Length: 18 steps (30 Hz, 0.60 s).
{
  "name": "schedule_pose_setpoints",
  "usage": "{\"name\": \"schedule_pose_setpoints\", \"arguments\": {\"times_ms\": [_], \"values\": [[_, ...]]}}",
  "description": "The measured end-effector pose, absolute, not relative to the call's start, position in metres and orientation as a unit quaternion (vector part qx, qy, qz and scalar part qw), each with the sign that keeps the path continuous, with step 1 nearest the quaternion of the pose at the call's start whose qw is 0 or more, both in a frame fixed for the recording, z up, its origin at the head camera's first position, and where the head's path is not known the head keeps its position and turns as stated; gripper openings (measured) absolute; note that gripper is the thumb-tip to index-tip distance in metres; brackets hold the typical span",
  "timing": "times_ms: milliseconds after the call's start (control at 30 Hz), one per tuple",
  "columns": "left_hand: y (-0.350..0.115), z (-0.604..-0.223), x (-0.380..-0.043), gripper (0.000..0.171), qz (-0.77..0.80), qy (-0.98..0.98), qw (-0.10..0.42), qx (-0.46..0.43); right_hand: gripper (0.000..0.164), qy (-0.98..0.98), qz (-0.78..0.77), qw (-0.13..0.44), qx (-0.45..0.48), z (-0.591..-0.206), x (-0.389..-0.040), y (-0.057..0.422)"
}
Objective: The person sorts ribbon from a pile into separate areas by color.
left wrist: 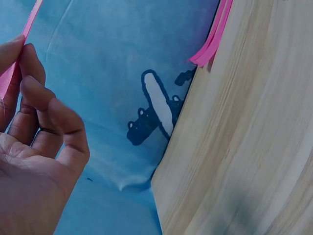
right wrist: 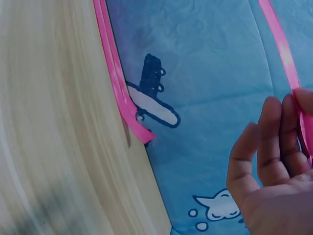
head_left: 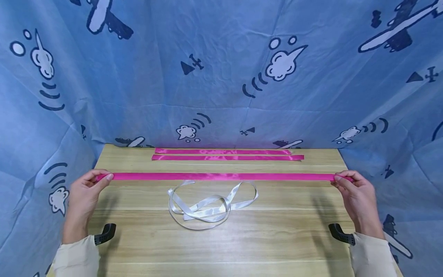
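Observation:
A long pink satin ribbon (head_left: 221, 176) is stretched straight across the head view, held up above the table. My left hand (head_left: 84, 194) pinches its left end between thumb and forefinger, and a short tail shows past the pinch. At the other end, my right hand (head_left: 360, 198) pinches it the same way, with the tip sticking out behind the thumb. In the left wrist view the ribbon (left wrist: 30, 22) rises from the fingertips, the other fingers loosely bent. The right wrist view shows the ribbon (right wrist: 281, 41) running taut up from the thumb.
Two more pink ribbons, one behind (head_left: 221, 151) and one in front (head_left: 228, 157), lie along the back edge of the wooden table (head_left: 221, 246). A white ribbon (head_left: 207, 211) lies in loose loops mid-table. Blue cloth (head_left: 221, 88) with printed planes hangs behind and at both sides.

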<state>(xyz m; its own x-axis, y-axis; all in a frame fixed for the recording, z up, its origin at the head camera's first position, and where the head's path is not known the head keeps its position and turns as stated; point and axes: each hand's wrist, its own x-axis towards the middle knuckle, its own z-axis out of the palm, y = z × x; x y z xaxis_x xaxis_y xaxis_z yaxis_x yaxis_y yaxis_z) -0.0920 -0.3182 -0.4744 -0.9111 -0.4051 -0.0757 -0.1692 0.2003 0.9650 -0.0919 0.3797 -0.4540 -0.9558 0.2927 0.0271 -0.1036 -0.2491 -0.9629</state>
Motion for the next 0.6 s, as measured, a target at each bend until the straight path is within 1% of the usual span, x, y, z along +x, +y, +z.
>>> {"name": "schedule_pose_setpoints", "arguments": {"times_ms": [67,200,333,600], "values": [[-0.317,-0.475,-0.096,0.007,-0.594,-0.776,0.090,0.192,0.014,-0.600,0.785,0.128,-0.085,-0.454,-0.095,0.379],[-0.316,-0.476,-0.105,0.005,-0.571,-0.793,0.073,0.200,0.009,-0.606,0.779,0.124,-0.105,-0.454,-0.103,0.377],[-0.315,-0.479,-0.115,0.004,-0.575,-0.790,0.068,0.201,0.006,-0.608,0.776,0.115,-0.122,-0.456,-0.111,0.375],[-0.316,-0.487,-0.133,0.003,-0.573,-0.801,0.044,0.168,0.008,-0.662,0.724,0.083,-0.176,-0.460,-0.130,0.376]]}}
